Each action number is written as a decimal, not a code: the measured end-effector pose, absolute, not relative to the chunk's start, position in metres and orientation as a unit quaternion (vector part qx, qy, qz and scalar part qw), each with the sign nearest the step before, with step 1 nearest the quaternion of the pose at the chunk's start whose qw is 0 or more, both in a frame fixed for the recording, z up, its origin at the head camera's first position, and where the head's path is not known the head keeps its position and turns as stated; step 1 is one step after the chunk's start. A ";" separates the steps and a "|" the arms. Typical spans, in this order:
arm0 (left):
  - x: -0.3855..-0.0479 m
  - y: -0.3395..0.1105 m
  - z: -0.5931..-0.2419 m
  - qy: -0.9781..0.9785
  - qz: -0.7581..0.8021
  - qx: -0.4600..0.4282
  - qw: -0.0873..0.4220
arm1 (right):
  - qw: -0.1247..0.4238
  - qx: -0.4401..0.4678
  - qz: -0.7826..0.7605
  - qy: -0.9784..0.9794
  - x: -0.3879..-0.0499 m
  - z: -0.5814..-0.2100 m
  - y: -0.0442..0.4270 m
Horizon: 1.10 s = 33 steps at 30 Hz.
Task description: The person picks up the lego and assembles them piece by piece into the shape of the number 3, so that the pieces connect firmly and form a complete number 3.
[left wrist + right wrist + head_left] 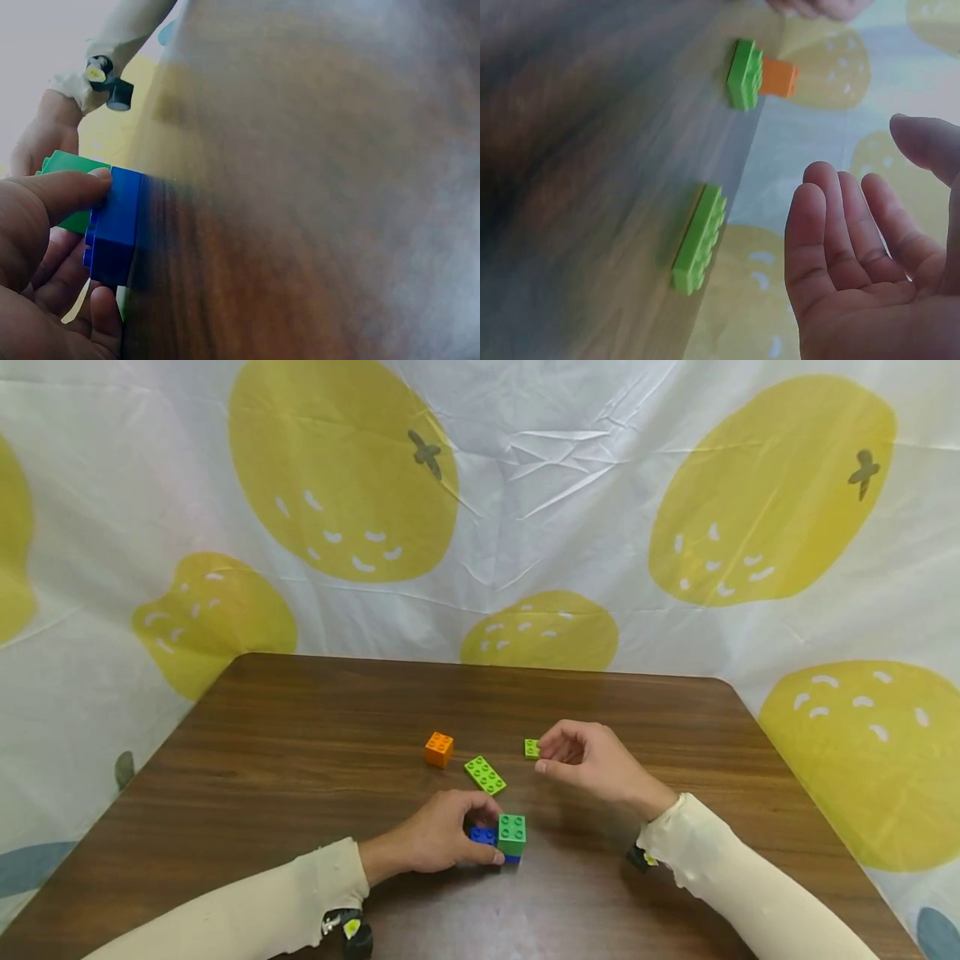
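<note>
Sleeves: cream, left one (255,893) and right one (750,877), both at the near edge of the head view; black device (354,933) at the left wrist.
Left hand (438,835): clamped on the blue brick, thumb on the near side, fingers curled round the far side.
Blue brick (483,836): on or just over the table, between left thumb and fingers; thumb tip lies on its side, by the seam with the green brick. Exact contact with the table: can't tell.
Green brick (512,837): stacked on the right end of the blue brick, four studs up, just right of the left fingertips; blue studs show beside it.
Near lime brick (484,775): flat on table, set at a slant, beyond the left fingers, studs up.
Right hand (592,764): raised over the table, fingers lightly bent and relaxed, thumb apart from them.
Far lime brick (531,748): on table, just left of the right fingertips, partly covered by them in the head view; right wrist view shows a gap between.
Orange brick (438,750): on table, near the slanted lime one, left of it, well apart from the right hand.
Table (337,710): dark brown wood grain.
Backdrop (540,485): white cloth, yellow fruit print, creased.
</note>
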<state>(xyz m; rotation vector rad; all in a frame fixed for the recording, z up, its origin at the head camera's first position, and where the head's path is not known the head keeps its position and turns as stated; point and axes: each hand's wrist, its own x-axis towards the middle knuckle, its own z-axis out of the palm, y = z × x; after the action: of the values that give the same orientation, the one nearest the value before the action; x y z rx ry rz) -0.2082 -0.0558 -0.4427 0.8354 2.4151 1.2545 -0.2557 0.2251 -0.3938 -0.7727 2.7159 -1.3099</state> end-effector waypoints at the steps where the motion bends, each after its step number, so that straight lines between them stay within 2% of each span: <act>1: -0.208 -0.056 -0.443 0.839 0.435 0.290 0.148 | 0.013 -0.244 -0.422 0.873 -0.259 -0.395 0.227; 15: -0.209 -0.055 -0.443 0.838 0.438 0.289 0.151 | 0.027 -0.188 -0.416 0.889 -0.297 -0.415 0.248; 33: -0.209 -0.055 -0.442 0.839 0.436 0.290 0.147 | 0.079 -0.200 -0.349 0.912 -0.312 -0.422 0.261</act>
<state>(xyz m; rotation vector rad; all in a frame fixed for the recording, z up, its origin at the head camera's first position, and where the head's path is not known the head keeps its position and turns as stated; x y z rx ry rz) -0.2092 -0.0550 -0.4424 0.8344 2.4138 1.2557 -0.3123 0.2614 -0.4221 -0.5991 2.7301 -1.0446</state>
